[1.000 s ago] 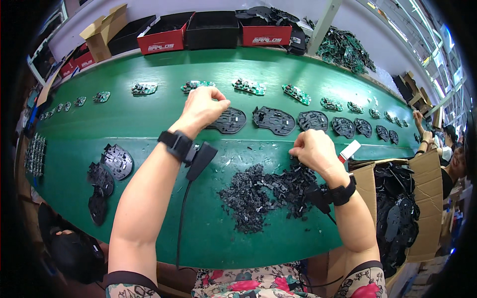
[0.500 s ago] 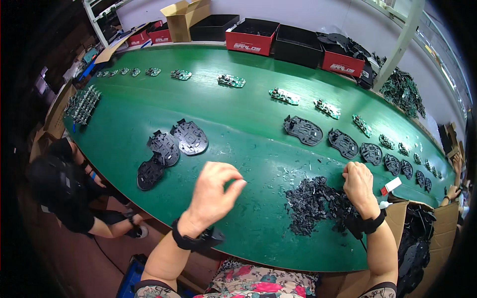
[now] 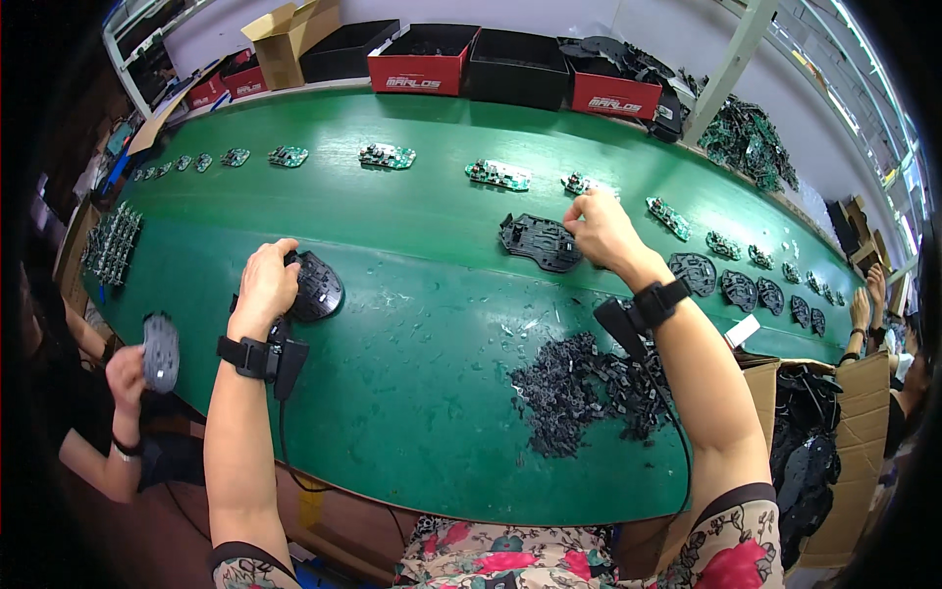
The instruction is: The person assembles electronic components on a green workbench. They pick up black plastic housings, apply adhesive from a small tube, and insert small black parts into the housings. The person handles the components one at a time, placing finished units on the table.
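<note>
Flanking left shell (image 3: 320, 288): left hand (image 3: 265, 282), fingers curled at its left edge; whether gripping, I cannot tell.
Middle shell (image 3: 540, 243): flat on green table (image 3: 412, 393); right hand (image 3: 605, 234) at its right end, fingers bent, grip unclear.
Circuit boards (image 3: 498, 176): row farther off.
Black bits (image 3: 554, 393): heaped nearer, right.

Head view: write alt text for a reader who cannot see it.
A person's left hand is at a dark, rounded plastic shell on a glossy green table, the right hand at the edge of a second black shell. Small black plastic pieces lie heaped nearer; green circuit boards form a row beyond.
</note>
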